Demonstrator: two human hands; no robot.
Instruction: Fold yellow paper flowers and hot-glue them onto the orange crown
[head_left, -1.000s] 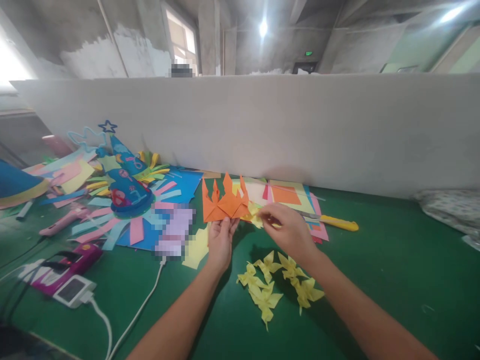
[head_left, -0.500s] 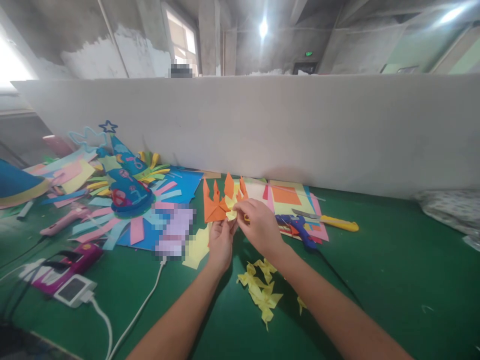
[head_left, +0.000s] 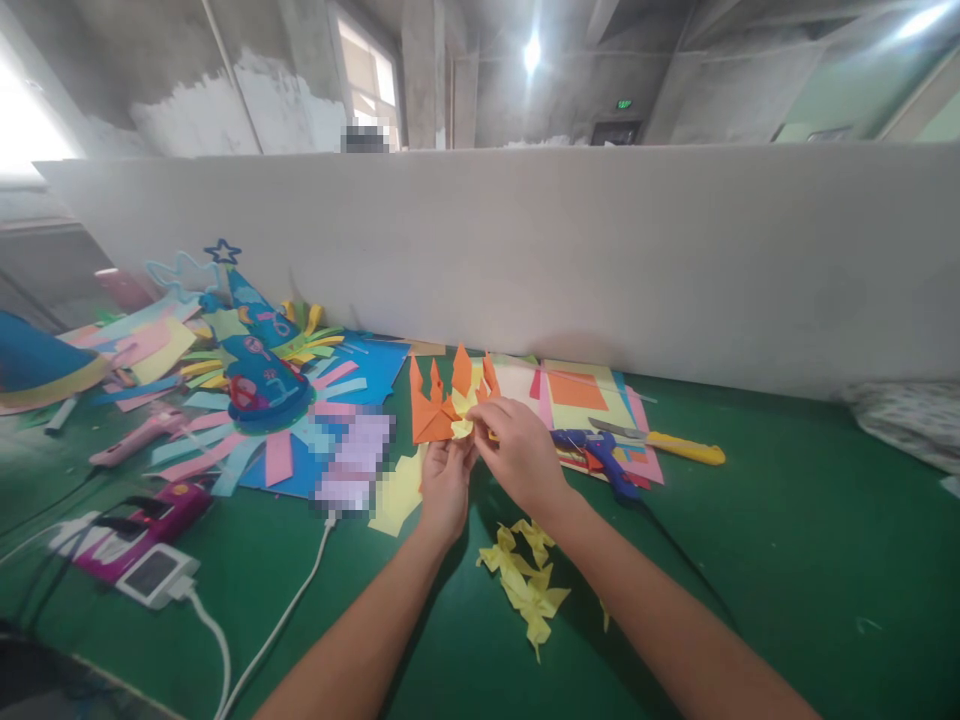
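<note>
An orange folded-paper crown (head_left: 431, 418) with pointed tips is held up in my left hand (head_left: 445, 480), its fingers closed on the lower edge. My right hand (head_left: 517, 440) pinches a small yellow paper flower (head_left: 463, 405) against the crown's front. Part of the crown is hidden behind the right fingers. Nearer to me, several yellow folded-paper flowers (head_left: 529, 580) lie on the green table, below my hands. A pale yellow paper piece (head_left: 397, 495) rests just left of my left wrist.
Right of my hands lie a blue glue gun (head_left: 611, 465) and a yellow-handled knife (head_left: 682, 447), by stacked coloured paper (head_left: 581, 385). Decorated blue cone hats (head_left: 266, 385), a pink glue gun (head_left: 142, 437), a phone (head_left: 356, 460) and a magenta power strip (head_left: 142, 530) with cables are at left. A white partition (head_left: 600, 250) stands behind.
Both hands stay almost in the same pose on the crown and yellow flower. The whole view has shifted slightly, with things appearing a little further right.
</note>
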